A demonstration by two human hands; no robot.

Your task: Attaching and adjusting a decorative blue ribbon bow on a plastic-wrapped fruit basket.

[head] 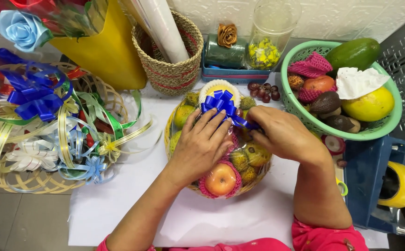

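Note:
A round woven fruit basket [254, 181], wrapped in clear film, sits in the middle of the white sheet. It holds an apple in pink foam net [220, 179], oranges and small spiky fruits. A blue ribbon bow [219, 102] lies on top of the wrap. My left hand [201, 144] rests flat on the wrapped fruit just below the bow, fingers spread. My right hand [280, 134] pinches a tail of the blue ribbon [242, 122] at the bow's right side.
A green plastic basket [339, 129] of fruit stands at the right. A tape dispenser with yellow tape [400, 185] sits lower right. Left, a flat woven tray [35, 182] carries many ribbon bows. Behind stand a yellow bag [112, 51], a woven basket with a paper roll [172, 74], and loose grapes [264, 91].

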